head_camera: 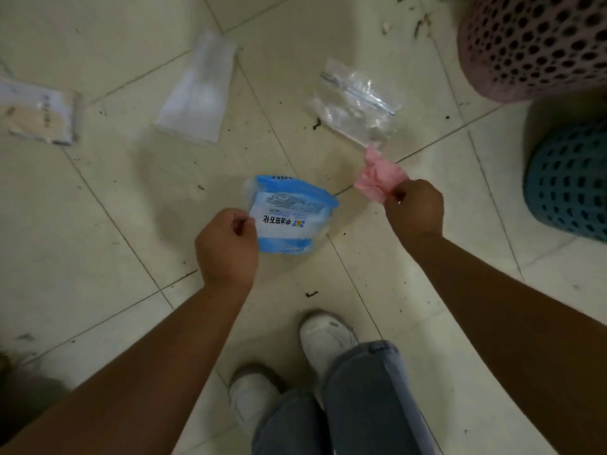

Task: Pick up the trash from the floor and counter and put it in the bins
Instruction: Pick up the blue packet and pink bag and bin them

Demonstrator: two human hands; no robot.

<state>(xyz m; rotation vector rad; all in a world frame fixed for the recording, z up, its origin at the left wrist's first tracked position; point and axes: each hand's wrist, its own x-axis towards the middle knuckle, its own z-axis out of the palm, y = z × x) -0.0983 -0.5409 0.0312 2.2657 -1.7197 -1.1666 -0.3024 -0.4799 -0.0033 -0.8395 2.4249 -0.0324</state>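
Fingers of the left hand pinch the edge of a blue and white packet, which hangs just above the floor. Fingers of the right hand are pressed together on a crumpled pink tissue. Both pieces look lifted clear, so the picking-up step seems done for these two and the carry to the bins comes next. The teal bin stands just right of the right hand, with the pink perforated bin beyond it. I would guess the right hand needs only a short reach to drop the tissue. Beyond the packet a clear zip bag, a white flat bag and a printed paper lie waiting on the floor.
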